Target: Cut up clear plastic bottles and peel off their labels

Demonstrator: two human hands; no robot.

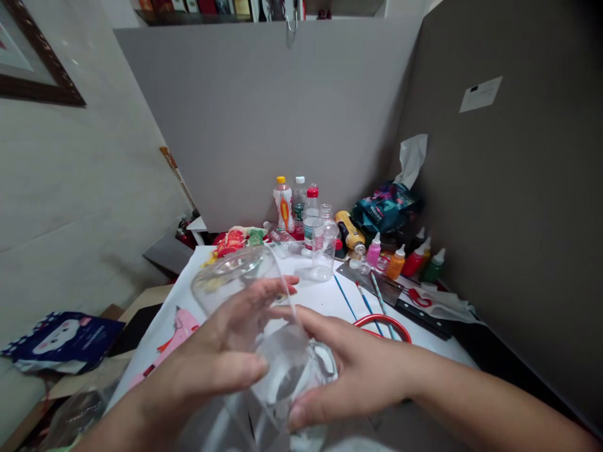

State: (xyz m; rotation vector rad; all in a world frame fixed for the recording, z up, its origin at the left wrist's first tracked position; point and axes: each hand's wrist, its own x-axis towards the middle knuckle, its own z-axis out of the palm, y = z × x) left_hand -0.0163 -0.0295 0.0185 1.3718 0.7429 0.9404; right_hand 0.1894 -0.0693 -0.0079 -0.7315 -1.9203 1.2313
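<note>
A clear plastic cylinder (pixel 245 267), like part of a cut bottle, lies tilted between my hands above the white table. My left hand (pixel 221 345) is wrapped around its side, thumb toward me. At the near end, my right hand (pixel 343 358) curls its fingers and thumb around a crumpled, shiny clear-grey piece (pixel 323 364). Whether that piece is part of the cylinder or sits inside it, I cannot tell. A pink glue gun (pixel 181 329) lies left of my left hand. Red scissor handles (pixel 389 323) show just beyond my right wrist.
Several bottles stand at the back, including an empty clear one (pixel 324 251). Paint bottles (pixel 396 262) line the right side, near a cleaver (pixel 419 317) and thin brushes (pixel 370 304). A tissue pack (pixel 386 207) sits at the back right corner. Grey panels enclose the table.
</note>
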